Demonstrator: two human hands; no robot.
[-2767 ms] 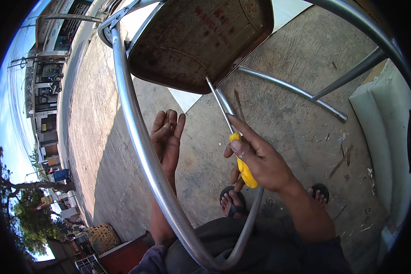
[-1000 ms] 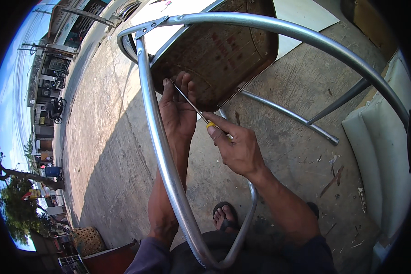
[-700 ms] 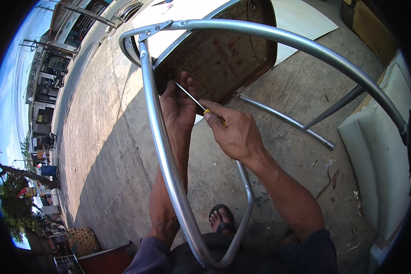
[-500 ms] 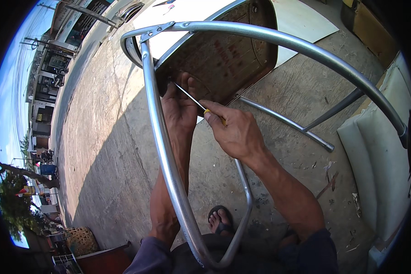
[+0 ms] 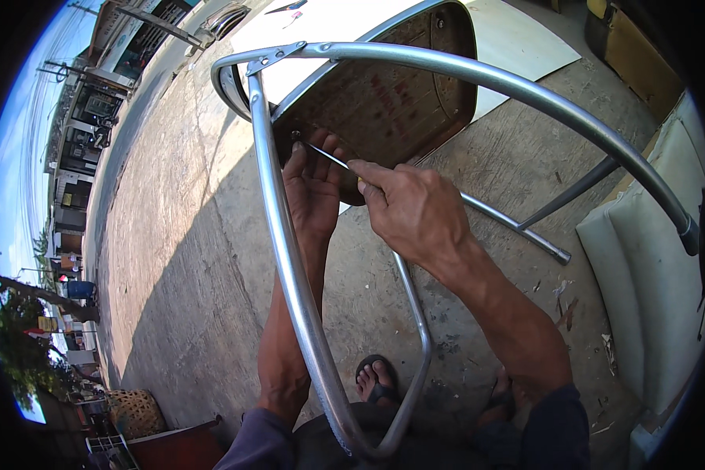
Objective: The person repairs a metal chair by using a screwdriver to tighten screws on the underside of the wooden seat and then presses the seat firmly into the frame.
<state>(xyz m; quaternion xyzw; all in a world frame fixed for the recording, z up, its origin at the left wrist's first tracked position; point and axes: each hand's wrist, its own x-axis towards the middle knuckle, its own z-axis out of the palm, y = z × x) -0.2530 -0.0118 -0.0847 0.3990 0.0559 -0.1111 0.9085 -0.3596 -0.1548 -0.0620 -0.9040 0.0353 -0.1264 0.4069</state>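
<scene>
Gripping a screwdriver (image 5: 326, 155), the right hand (image 5: 417, 210) nearly hides its handle (image 5: 361, 181) — whether the half-curled left hand (image 5: 314, 196) holds anything is unclear.

The single view comes from a wide fisheye camera on the person's head, above and behind the right grip (image 5: 419, 210), fairly near it, facing steeply down toward the rough grey-brown concrete floor (image 5: 196, 313); far left of the grip, its bent rim takes in low roadside buildings (image 5: 74, 197).

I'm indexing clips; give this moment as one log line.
right hand: grips slim silver-shafted screwdriver | left hand: beside its tip | behind: rusty brown metal panel | nearby: curved silver metal tubing
</scene>
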